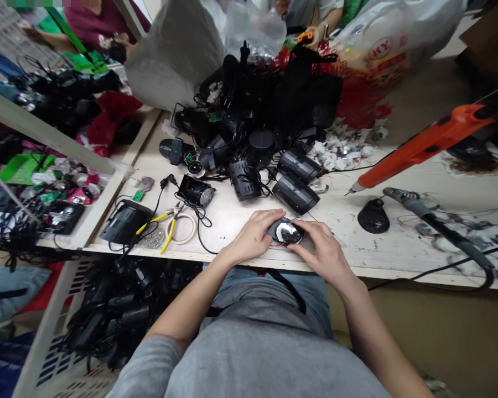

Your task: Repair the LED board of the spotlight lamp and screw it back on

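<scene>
Both my hands meet at the near edge of the worktable (pixel 398 249) around one small black lamp part with a shiny round face (pixel 288 232). My left hand (pixel 255 235) curls its fingers over the part's left side. My right hand (pixel 319 249) pinches its right side from below. Just beyond them lie two black ribbed lamp housings (pixel 296 193).
A heap of black lamp bodies and wires (pixel 265 105) fills the table's middle back. Yellow-handled pliers (pixel 170 221) and a tape roll (pixel 185 228) lie left. An orange power screwdriver (pixel 427 143) hangs right, a black cap (pixel 373 216) below it. Other people sit across the table.
</scene>
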The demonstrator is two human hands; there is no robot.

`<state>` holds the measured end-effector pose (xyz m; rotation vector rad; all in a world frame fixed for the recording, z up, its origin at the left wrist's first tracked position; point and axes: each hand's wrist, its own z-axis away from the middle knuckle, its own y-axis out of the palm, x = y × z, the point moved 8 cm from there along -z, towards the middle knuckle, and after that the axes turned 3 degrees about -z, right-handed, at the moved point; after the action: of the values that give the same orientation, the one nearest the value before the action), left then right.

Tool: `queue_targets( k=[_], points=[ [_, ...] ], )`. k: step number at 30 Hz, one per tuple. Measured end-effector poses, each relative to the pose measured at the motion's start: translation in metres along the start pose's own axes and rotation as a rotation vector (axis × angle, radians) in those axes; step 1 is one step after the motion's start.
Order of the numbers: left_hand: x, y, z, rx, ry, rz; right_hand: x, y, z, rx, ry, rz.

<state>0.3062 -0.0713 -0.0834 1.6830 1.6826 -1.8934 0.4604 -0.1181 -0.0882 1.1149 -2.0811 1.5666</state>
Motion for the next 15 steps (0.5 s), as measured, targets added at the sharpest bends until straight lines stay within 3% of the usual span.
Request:
queue_targets(
  k=[7, 8, 12, 13, 15],
  points=[
    [-0.001, 0.008, 0.007, 0.039, -0.020, -0.004, 0.013, -0.011, 0.005, 0.051, -0.043, -0.056],
    [-0.002, 0.007, 0.009, 0.034, -0.020, 0.003, 0.013, -0.020, 0.004, 0.009, -0.029, -0.065],
    [-0.005, 0.003, 0.015, -0.001, -0.015, 0.058, -0.008, -0.078, -0.007, -0.414, 0.116, -0.061],
    [-0.006, 0.002, 0.015, -0.019, -0.019, 0.062, -0.017, -0.086, -0.014, -0.437, 0.152, -0.063],
    [-0.008, 0.002, 0.015, -0.058, -0.024, 0.049, -0.033, -0.089, -0.034, -0.327, 0.186, -0.111]
  ],
)
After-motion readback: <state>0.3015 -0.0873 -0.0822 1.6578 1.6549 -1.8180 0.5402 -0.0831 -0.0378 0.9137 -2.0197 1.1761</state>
